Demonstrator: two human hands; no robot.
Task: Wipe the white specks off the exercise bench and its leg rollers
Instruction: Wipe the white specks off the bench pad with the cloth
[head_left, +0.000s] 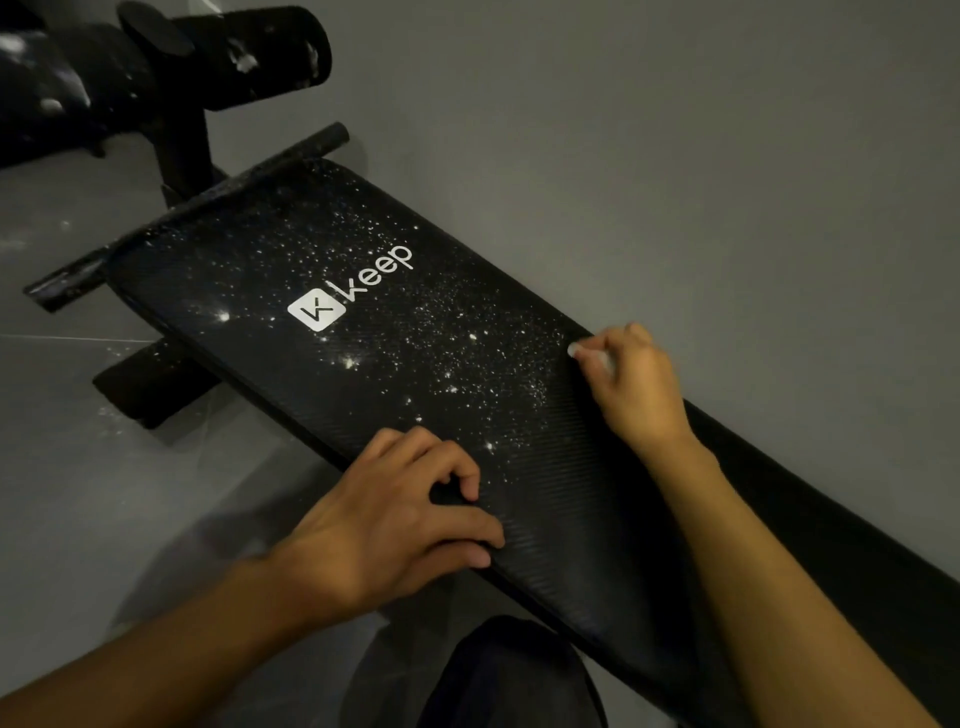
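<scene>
- The grey floor (78, 467) fills the 8 o'clock side of the view, and a plain grey wall (675, 156) fills the side from 12 to 3 o'clock.
- The black exercise bench (270, 270) runs slantwise from 10 o'clock to 5 o'clock, its far long edge close along the wall.
- The leg rollers (260, 57) stand at 11 o'clock beyond the head of the pad, smeared with white patches. A lower one (150, 382) juts out at 9 o'clock.
- The white specks (457, 332) lie thickest across the pad's middle, at the view's centre.
- The left hand (395, 514) is at 6 o'clock on the pad's near edge, fingers bent with their tips on the pad. Whether it clasps the edge I cannot tell.
- The right hand (631, 384) is at 3 o'clock by the far edge, fingers curled.
- The "Keep" logo (353, 288) sits toward 10 o'clock among the specks.
- A small white wipe (584, 353) is pinched in the right fingertips, touching the pad.
</scene>
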